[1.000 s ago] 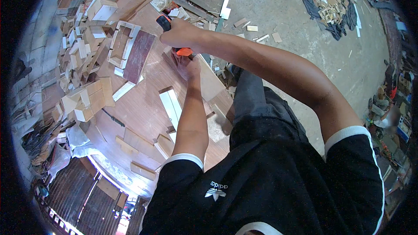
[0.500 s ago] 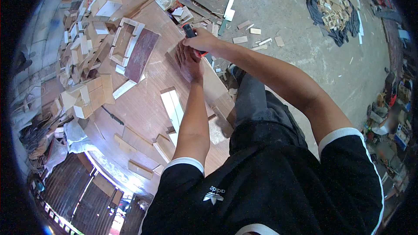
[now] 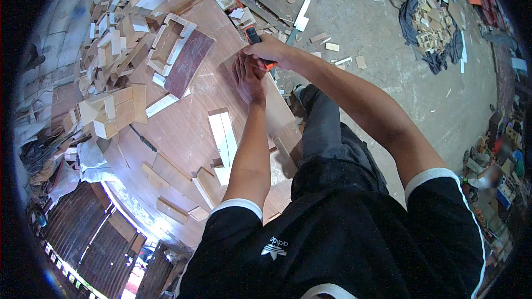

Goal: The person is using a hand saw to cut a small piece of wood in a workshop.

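Note:
My right hand (image 3: 270, 51) is closed around a hand tool (image 3: 252, 35) with a black-and-orange handle. Its working end is hidden, so I cannot tell its exact kind. Just beside it, my left hand (image 3: 250, 80) lies flat, fingers stretched out, on a tan wooden board (image 3: 279, 112) along the right edge of the work table (image 3: 191, 116). The two hands are close together, the right reaching across from the right side. White strips (image 3: 223, 138) lie on the table left of my left forearm.
A reddish-brown panel (image 3: 189, 63) rests against a notched wooden frame (image 3: 166, 44). Box-like wooden pieces (image 3: 119, 112) pile up along the table's left side. A thin dark tool (image 3: 143, 138) lies nearer. Offcuts (image 3: 331, 47) and a dark sack of scraps (image 3: 432, 22) are on the floor.
The whole view has shifted slightly, the scene sliding right. My right hand and the tool have moved a little away from my flat left hand, and more of the orange end shows.

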The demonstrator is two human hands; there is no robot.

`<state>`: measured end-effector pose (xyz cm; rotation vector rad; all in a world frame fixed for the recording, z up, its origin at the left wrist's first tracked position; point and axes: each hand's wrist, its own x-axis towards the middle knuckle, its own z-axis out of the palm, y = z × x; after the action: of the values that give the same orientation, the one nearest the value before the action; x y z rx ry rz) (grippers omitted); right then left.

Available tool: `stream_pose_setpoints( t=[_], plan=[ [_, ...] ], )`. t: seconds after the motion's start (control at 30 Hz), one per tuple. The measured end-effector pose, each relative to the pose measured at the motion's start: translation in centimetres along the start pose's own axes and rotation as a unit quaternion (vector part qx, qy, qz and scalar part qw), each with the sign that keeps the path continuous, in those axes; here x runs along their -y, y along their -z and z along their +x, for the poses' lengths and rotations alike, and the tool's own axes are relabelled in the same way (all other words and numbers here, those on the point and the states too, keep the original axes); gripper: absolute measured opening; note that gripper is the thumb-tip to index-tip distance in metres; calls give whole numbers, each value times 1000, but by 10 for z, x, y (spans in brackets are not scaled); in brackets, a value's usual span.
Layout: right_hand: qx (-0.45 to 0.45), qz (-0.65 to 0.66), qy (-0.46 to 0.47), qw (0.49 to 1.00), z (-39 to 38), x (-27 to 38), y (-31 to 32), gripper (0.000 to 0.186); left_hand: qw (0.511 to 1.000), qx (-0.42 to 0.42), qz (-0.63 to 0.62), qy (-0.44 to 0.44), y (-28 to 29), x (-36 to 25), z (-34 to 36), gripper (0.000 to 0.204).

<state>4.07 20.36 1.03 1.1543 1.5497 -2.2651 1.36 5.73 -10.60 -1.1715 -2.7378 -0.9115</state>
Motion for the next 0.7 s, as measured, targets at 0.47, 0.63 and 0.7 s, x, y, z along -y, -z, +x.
stream_pose_setpoints(
  t=[0.47, 0.63, 0.7],
  plan=[
    [-86, -38, 54, 994, -223, 46, -29, 17, 999, -37, 28, -11, 1, 1, -1, 50],
    [-109, -81, 117, 984, -129, -3, -43, 10, 998, -2, 57, -8, 5, -2, 1, 52],
    [-125, -112, 150, 974, -96, -23, -46, 11, 996, 22, 82, 2, 4, 1, 0, 53]
  ],
)
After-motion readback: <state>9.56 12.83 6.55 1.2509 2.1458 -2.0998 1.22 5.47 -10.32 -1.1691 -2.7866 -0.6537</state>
